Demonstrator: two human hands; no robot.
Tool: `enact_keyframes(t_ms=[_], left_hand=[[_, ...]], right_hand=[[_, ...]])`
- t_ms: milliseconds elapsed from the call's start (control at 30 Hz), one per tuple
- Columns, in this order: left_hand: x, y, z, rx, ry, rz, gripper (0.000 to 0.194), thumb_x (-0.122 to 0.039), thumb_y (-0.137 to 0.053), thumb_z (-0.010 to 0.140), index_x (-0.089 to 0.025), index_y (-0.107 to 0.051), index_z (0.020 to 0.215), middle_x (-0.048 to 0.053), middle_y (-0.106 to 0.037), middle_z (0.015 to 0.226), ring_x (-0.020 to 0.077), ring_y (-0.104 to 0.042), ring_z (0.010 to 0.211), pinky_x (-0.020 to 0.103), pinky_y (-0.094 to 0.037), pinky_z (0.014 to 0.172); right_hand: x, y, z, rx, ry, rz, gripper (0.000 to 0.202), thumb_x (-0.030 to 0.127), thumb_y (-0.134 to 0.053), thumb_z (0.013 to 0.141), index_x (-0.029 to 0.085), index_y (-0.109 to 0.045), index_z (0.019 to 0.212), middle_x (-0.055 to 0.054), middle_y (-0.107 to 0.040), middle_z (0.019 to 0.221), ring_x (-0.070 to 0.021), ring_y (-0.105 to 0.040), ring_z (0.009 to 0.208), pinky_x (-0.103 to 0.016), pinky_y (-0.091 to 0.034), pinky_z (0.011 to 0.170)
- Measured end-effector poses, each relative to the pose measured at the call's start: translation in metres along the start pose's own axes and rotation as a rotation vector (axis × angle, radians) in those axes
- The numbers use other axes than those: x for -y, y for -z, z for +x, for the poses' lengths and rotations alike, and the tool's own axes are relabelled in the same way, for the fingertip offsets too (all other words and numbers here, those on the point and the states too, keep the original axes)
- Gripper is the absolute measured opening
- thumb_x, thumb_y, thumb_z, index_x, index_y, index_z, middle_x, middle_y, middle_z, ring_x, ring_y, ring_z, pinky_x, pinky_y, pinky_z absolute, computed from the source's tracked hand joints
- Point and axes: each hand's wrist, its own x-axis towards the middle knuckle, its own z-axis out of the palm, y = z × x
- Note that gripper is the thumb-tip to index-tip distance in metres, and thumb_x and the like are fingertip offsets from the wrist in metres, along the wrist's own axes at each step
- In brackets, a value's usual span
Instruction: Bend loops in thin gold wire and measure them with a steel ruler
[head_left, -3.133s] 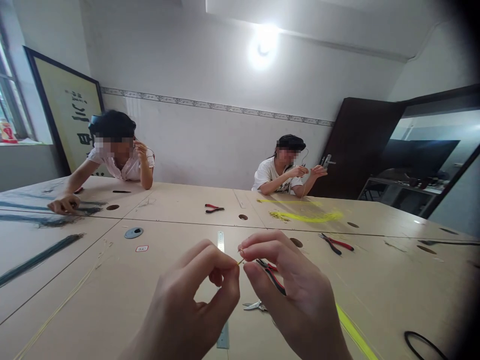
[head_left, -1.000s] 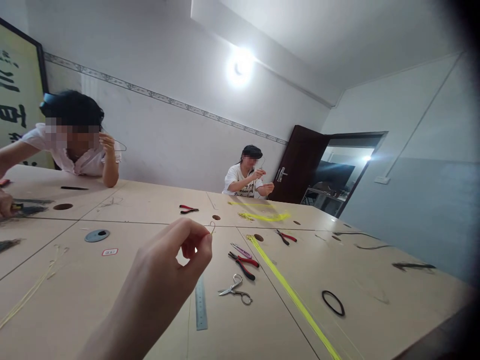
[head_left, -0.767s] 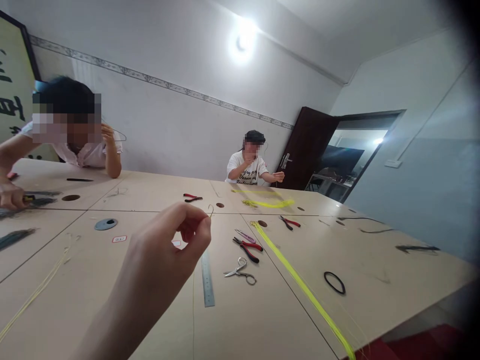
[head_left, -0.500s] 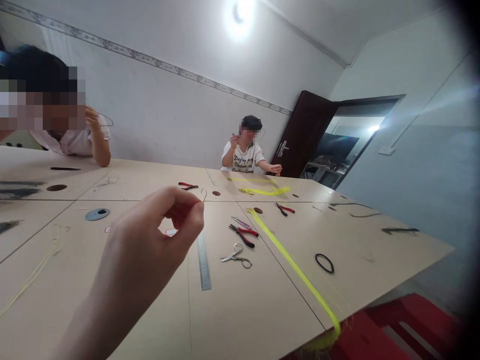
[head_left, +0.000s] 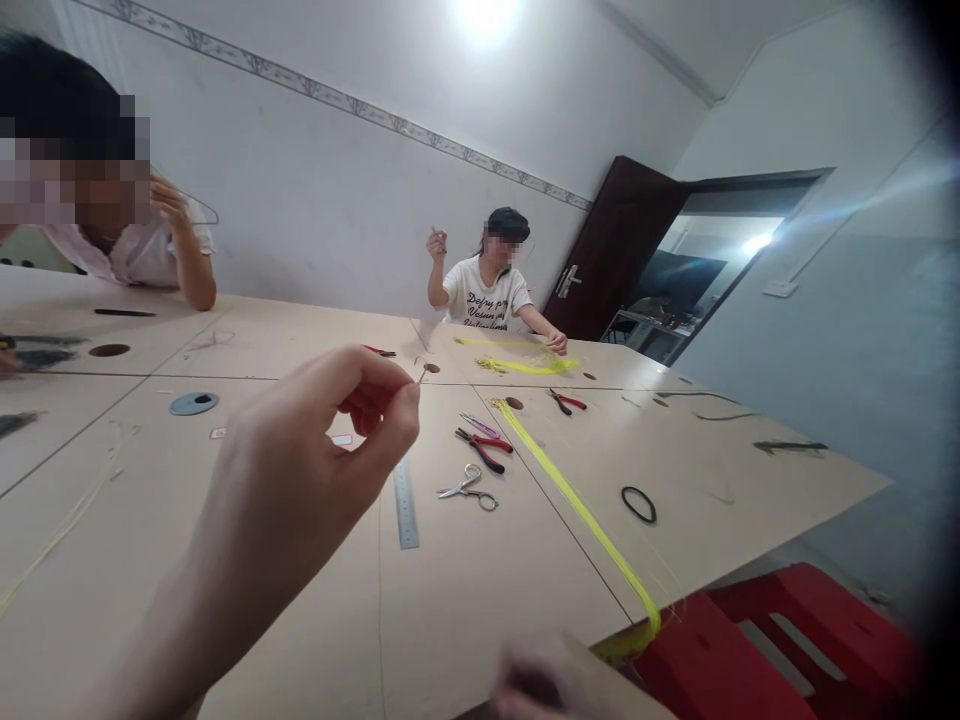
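My left hand (head_left: 307,480) is raised over the table, thumb and forefinger pinched on a small thin hook (head_left: 421,375). A fine thread (head_left: 380,600) runs down the table below it. At the bottom edge, my right hand (head_left: 562,680) is blurred by motion, and its fingers cannot be made out. Right of my left hand lie a steel ruler (head_left: 405,505), silver scissors (head_left: 469,488) and red-and-black pliers (head_left: 486,448). A bundle of yellow strands (head_left: 577,505) stretches to the table's near edge.
Two people sit across the table (head_left: 315,640), one at the left and one in a black cap (head_left: 508,224). More pliers (head_left: 566,403), a black ring (head_left: 639,505) and yellow strands (head_left: 525,367) lie around. Red stools (head_left: 720,665) stand at the lower right.
My right hand has come into view at the bottom. The hook between my left fingers has tilted lower. The capped person's raised hand has moved up and left. The view has shifted slightly.
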Motion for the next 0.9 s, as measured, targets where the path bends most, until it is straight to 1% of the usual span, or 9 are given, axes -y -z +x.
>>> enact_keyframes(t_ms=[33, 133, 233, 300, 467, 667, 800, 867, 900], left_hand=[[0.000, 0.000, 0.000, 0.002, -0.004, -0.004, 0.012, -0.017, -0.058, 0.079, -0.025, -0.057, 0.071, -0.010, -0.062, 0.066, 0.0052, -0.056, 0.058, 0.012, -0.042, 0.047], [0.001, 0.004, 0.000, -0.010, -0.007, 0.033, 0.012, -0.017, -0.056, 0.079, -0.025, -0.056, 0.070, -0.009, -0.061, 0.063, 0.0055, -0.055, 0.055, 0.013, -0.042, 0.049], [0.004, 0.010, 0.002, -0.028, -0.003, 0.060, 0.012, -0.019, -0.054, 0.080, -0.026, -0.056, 0.070, -0.009, -0.061, 0.061, 0.0063, -0.055, 0.053, 0.013, -0.041, 0.044], [0.006, 0.012, 0.003, -0.042, -0.013, 0.072, 0.011, -0.021, -0.053, 0.079, -0.027, -0.056, 0.070, -0.009, -0.061, 0.060, 0.0065, -0.056, 0.051, 0.012, -0.041, 0.042], [0.013, 0.013, 0.003, -0.108, -0.025, 0.132, 0.007, -0.025, -0.055, 0.082, -0.029, -0.056, 0.076, -0.010, -0.060, 0.061, 0.0059, -0.055, 0.050, 0.011, -0.040, 0.039], [0.012, 0.012, -0.002, -0.057, 0.079, 0.054, 0.007, -0.023, -0.060, 0.081, -0.030, -0.060, 0.081, -0.011, -0.063, 0.068, 0.0067, -0.056, 0.062, 0.019, -0.041, 0.054], [0.004, 0.011, -0.001, -0.053, 0.090, 0.024, 0.009, -0.019, -0.059, 0.081, -0.026, -0.062, 0.077, -0.009, -0.062, 0.070, 0.0083, -0.054, 0.066, 0.025, -0.040, 0.062], [0.002, 0.011, -0.001, -0.038, 0.070, 0.026, 0.010, -0.017, -0.058, 0.081, -0.024, -0.062, 0.075, -0.007, -0.060, 0.070, 0.0088, -0.053, 0.066, 0.026, -0.040, 0.062], [0.002, 0.010, -0.001, -0.028, 0.069, 0.018, 0.010, -0.017, -0.057, 0.081, -0.024, -0.062, 0.075, -0.007, -0.060, 0.070, 0.0092, -0.053, 0.067, 0.026, -0.041, 0.063]], right_hand=[[0.002, -0.001, 0.022, 0.008, 0.074, -0.010, 0.013, 0.024, -0.056, 0.092, 0.014, -0.063, 0.089, 0.000, -0.066, 0.080, -0.0118, -0.064, 0.067, -0.027, -0.055, 0.061], [0.006, -0.015, 0.094, -0.132, 0.237, -0.104, 0.020, 0.014, -0.057, 0.088, 0.011, -0.061, 0.107, -0.010, -0.065, 0.113, -0.0221, -0.057, 0.113, -0.043, -0.046, 0.098], [0.008, -0.033, 0.142, -0.185, 0.324, -0.180, 0.044, 0.026, -0.058, 0.088, 0.010, -0.051, 0.129, -0.017, -0.049, 0.139, -0.0291, -0.038, 0.134, -0.053, -0.032, 0.110], [0.006, -0.041, 0.151, -0.167, 0.355, -0.215, 0.053, 0.037, -0.055, 0.090, 0.009, -0.046, 0.135, -0.018, -0.047, 0.141, -0.0304, -0.039, 0.134, -0.055, -0.030, 0.111], [-0.011, -0.052, 0.116, -0.090, 0.380, -0.272, 0.065, 0.053, -0.047, 0.090, 0.005, -0.047, 0.135, -0.017, -0.047, 0.140, -0.0326, -0.044, 0.130, -0.051, -0.037, 0.107], [-0.031, -0.061, 0.054, -0.076, 0.369, -0.241, 0.059, 0.050, -0.052, 0.088, 0.005, -0.059, 0.124, -0.019, -0.055, 0.129, -0.0360, -0.054, 0.119, -0.051, -0.047, 0.098], [-0.027, -0.037, 0.030, -0.221, 0.261, -0.121, 0.048, 0.043, -0.036, 0.097, 0.009, -0.063, 0.117, -0.017, -0.065, 0.121, -0.0269, -0.062, 0.112, -0.040, -0.055, 0.093], [-0.028, -0.018, 0.034, -0.310, 0.190, -0.070, 0.043, 0.033, -0.027, 0.100, 0.012, -0.063, 0.113, -0.014, -0.069, 0.113, -0.0202, -0.065, 0.106, -0.035, -0.056, 0.089], [-0.029, -0.010, 0.039, -0.347, 0.163, -0.062, 0.042, 0.030, -0.027, 0.100, 0.012, -0.063, 0.112, -0.015, -0.070, 0.110, -0.0204, -0.066, 0.105, -0.037, -0.056, 0.089]])
